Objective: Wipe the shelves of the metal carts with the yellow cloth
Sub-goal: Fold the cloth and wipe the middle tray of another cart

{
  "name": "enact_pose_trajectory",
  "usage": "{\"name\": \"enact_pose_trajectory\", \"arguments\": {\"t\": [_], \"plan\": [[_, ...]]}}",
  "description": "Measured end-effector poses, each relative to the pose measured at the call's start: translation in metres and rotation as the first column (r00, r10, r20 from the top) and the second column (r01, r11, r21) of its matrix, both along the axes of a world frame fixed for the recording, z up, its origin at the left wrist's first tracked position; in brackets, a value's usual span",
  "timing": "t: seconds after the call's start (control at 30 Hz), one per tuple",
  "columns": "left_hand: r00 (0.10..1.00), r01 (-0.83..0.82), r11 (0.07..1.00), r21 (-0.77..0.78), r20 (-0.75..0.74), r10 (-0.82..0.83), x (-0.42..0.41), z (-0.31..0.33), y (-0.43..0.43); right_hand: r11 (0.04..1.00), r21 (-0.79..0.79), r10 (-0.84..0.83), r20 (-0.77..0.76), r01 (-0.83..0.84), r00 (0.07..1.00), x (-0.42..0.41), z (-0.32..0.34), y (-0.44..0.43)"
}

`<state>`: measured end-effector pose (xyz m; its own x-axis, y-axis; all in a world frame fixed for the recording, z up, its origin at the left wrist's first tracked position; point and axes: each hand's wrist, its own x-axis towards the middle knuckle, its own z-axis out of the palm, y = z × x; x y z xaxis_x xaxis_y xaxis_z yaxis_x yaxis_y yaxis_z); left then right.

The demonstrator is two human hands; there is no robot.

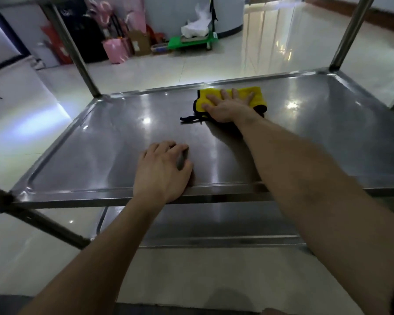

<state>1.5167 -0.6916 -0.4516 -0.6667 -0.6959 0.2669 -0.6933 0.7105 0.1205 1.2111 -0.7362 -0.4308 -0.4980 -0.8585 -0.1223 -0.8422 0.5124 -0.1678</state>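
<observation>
Cloth (259, 96), yellow, lies near the shelf's (328, 133) far rim, long axis left-right, pressed flat under my right hand's (225, 108) spread fingers (236, 94); my left hand (162, 169) rests, relaxed, at the near rim.

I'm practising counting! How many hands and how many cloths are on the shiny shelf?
Hands: 2, the left hand and the right hand
Cloths: 1, the yellow cloth
Total: 3 on the shelf

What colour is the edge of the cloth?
Black, all along the border of the yellow cloth. The head view shows it best.
</observation>
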Motion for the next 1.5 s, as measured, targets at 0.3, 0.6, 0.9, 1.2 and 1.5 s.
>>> {"name": "enact_pose_trajectory", "arguments": {"t": [0.3, 0.6, 0.9, 1.2, 1.5], "plan": [[0.998, -0.009, 0.993, 0.118, -0.06, 0.016, 0.009, 0.015, 0.007, 0.981, -0.013, 0.195, -0.029, -0.196, 0.98, 0.113, -0.012, 0.12], [0.994, -0.043, 0.985, 0.17, 0.102, 0.026, 0.001, 0.038, 0.013, 1.0, 0.01, 0.025, 0.025, -0.025, 0.999, 0.057, -0.013, 0.274], [0.984, 0.165, 0.983, 0.085, 0.052, -0.169, -0.099, 0.026, 0.089, 0.998, -0.048, -0.037, 0.022, 0.038, 0.999, 0.044, -0.012, 0.292], [0.979, 0.187, 0.982, 0.038, 0.077, -0.189, -0.102, 0.003, 0.075, 0.984, -0.011, -0.18, 0.03, 0.18, 0.983, -0.076, -0.017, 0.325], [0.979, 0.196, 0.98, 0.028, 0.057, -0.197, -0.102, -0.004, 0.073, 0.96, -0.022, -0.279, -0.005, 0.279, 0.96, -0.168, -0.006, 0.194]]}}
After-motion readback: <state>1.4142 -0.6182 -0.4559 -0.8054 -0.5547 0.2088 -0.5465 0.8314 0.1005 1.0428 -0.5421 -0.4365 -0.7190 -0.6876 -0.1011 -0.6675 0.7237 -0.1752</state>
